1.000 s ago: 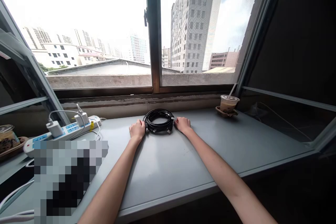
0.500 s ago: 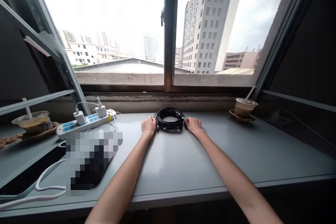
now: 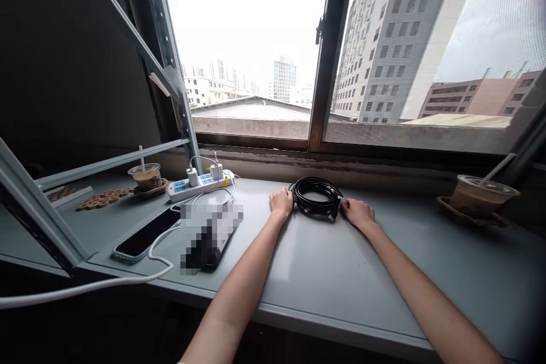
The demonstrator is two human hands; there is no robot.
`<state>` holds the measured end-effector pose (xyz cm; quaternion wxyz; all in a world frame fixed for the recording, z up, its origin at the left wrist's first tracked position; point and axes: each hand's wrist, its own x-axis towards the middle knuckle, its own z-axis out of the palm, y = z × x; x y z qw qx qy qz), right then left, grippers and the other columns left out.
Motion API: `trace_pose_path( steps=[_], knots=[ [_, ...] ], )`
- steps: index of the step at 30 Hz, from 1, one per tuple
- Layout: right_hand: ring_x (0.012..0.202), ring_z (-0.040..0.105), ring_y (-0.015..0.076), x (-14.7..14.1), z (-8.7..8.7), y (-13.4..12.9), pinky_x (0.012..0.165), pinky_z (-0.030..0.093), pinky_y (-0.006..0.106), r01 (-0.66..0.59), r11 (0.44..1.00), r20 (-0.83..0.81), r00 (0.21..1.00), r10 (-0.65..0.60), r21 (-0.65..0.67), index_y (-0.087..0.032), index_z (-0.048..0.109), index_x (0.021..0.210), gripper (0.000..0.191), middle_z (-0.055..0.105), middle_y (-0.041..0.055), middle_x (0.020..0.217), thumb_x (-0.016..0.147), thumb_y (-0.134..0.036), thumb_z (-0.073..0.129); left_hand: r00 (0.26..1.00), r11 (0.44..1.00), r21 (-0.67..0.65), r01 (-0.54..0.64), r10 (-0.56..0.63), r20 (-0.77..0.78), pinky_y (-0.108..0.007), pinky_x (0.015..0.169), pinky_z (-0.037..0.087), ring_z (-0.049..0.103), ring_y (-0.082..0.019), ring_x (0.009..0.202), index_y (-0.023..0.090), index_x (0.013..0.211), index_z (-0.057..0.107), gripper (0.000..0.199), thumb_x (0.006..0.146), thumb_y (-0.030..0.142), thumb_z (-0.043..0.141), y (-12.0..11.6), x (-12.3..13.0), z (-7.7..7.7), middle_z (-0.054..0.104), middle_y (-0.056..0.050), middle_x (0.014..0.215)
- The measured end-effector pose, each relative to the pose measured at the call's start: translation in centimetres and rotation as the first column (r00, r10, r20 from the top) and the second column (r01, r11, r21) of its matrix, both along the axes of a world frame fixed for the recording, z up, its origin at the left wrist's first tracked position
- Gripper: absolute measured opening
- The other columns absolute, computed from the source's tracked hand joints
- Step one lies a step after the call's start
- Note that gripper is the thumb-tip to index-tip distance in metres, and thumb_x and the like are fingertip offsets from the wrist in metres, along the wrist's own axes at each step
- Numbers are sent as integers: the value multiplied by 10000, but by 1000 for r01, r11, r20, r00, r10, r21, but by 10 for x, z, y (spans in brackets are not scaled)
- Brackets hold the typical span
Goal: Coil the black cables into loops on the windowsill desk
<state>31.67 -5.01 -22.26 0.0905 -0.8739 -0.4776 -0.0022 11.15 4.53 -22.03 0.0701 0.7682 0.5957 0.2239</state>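
A coiled black cable (image 3: 316, 211) lies flat on the grey tabletop (image 3: 307, 273), near the window wall. Its turns are stacked in a ring, and a metal-tipped plug (image 3: 331, 218) shows at the front right of the coil. My left hand (image 3: 281, 202), closed in a fist, rests on the table right against the coil's left side. On the other side my right hand (image 3: 358, 212) is also curled closed, its knuckles close by the coil's right edge. I see nothing held in either fist, though the inner fingers are partly hidden.
Left of my arm are a power strip (image 3: 202, 183) with chargers, a phone (image 3: 147, 233), a blurred-out dark device (image 3: 217, 250) and a white cord (image 3: 160, 261). Iced drinks stand at left (image 3: 147, 177) and right (image 3: 482, 196). A metal frame (image 3: 170, 40) rises at left.
The view has turned to the left, so everything appears shifted right and more of the left side shows. My hands and the coiled cable keep the same places on the table.
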Motion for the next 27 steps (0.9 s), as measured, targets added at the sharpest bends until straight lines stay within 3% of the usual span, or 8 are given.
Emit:
trace_pose_path(
  steps=[27],
  knots=[
    [876,573,156,-1,4,-3,801,458,368,-25,999,4,1000,25,-30,-143,587,969,325,607,57,948,894,-417,429,1000,1000,7,21,-21,8,-410,831,472,565,-189,965,146,1084,555,294,865,335,498,-3,1,1,575,-83,1097]
  ],
)
